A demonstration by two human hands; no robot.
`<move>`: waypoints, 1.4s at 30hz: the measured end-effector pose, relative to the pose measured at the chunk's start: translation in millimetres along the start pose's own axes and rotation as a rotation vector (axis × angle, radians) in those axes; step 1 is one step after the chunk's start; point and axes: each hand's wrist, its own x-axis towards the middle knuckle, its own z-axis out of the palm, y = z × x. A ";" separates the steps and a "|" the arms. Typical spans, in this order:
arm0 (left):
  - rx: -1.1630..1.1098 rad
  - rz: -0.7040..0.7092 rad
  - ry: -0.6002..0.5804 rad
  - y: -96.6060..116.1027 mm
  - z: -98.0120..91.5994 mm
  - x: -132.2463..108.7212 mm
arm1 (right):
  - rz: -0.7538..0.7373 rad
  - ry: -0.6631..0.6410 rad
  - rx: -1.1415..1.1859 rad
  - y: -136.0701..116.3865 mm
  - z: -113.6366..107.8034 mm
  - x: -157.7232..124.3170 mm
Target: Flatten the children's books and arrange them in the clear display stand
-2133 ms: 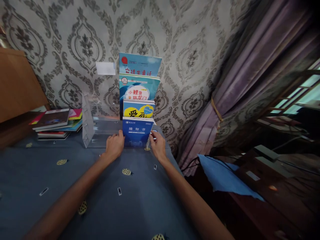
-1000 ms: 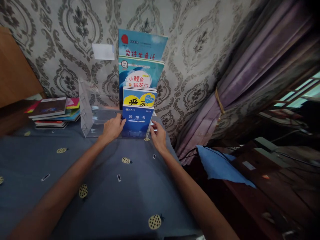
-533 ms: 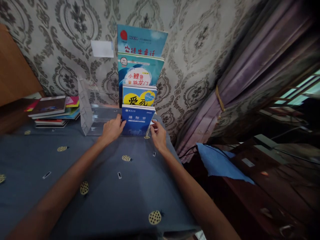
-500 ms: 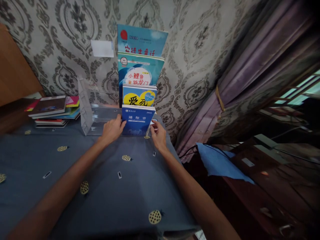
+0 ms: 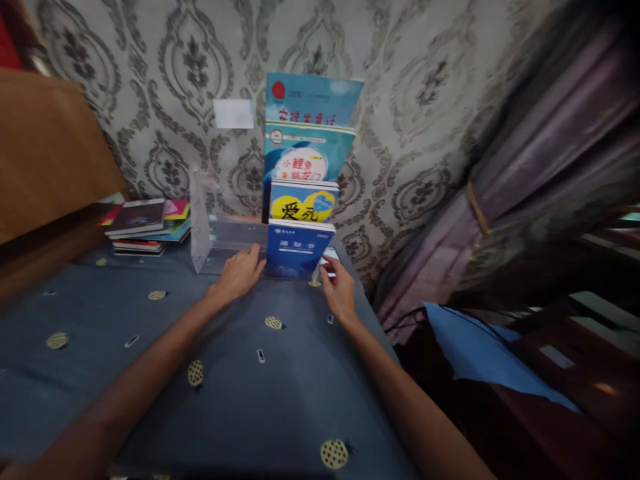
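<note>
Head view: L hand [image 5: 241,273] lies flat w/ fingers loosely spread, tips touching the left edge of the blue booklet [image 5: 299,248]. R hand [image 5: 340,291] is at the booklet's lower right corner; if it pinches or only touches, I cannot tell. Booklet stands upright between both hands, in the front slot of the clear rack [image 5: 210,230]. Behind it, above the hands: yellow book [image 5: 303,201], then teal book [image 5: 306,155]. Book stack [image 5: 143,225] lies well left of L hand, on the counter [image 5: 240,400].
</note>
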 end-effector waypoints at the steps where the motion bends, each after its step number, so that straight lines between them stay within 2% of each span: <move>1: 0.004 0.029 -0.002 -7.5 1.7 -4.6 | -0.003 0.005 -0.003 0.5 0.4 -4.2; 4: -0.015 0.180 0.004 -35.3 4.4 -23.3 | 0.021 -0.013 -0.013 1.2 1.9 -17.7; 6: -0.006 0.218 0.022 -56.3 3.2 -37.8 | 0.059 -0.060 -0.013 -0.3 2.7 -26.6; 9: 0.009 0.207 0.066 -91.5 -4.3 -55.4 | 0.077 -0.125 -0.023 -4.7 4.3 -38.9; 11: 0.034 0.150 0.099 -119.5 -12.8 -59.7 | 0.094 -0.162 -0.030 -6.9 7.0 -45.8; 13: 0.111 0.009 0.138 -151.1 -23.4 -56.7 | 0.097 -0.196 -0.033 -7.0 10.9 -50.8; 15: 0.216 -0.179 0.231 -183.9 -34.4 -48.0 | 0.089 -0.233 -0.034 -4.8 14.6 -52.9; 17: 0.319 -0.296 0.282 -214.6 -43.6 -36.5 | 0.089 -0.261 -0.033 -1.1 16.8 -52.3; 19: 0.393 -0.331 0.294 -240.5 -49.5 -24.7 | 0.104 -0.272 -0.032 2.8 16.9 -50.4; 22: 0.439 -0.321 0.222 -268.2 -51.6 -8.4 | 0.129 -0.281 -0.029 6.9 14.7 -48.1; 27: 0.440 -0.322 0.109 -290.7 -47.3 10.2 | 0.148 -0.293 -0.028 7.7 12.0 -47.5; 33: 0.491 -0.275 0.055 -305.1 -48.1 14.4 | 0.114 -0.323 -0.068 7.9 12.9 -45.2; 37: 0.513 -0.262 0.036 -307.9 -51.3 14.4 | 0.087 -0.317 -0.101 6.0 14.8 -44.3; 42: 0.597 -0.222 0.023 -299.8 -52.8 6.2 | 0.068 -0.358 -0.109 -6.2 13.6 -43.3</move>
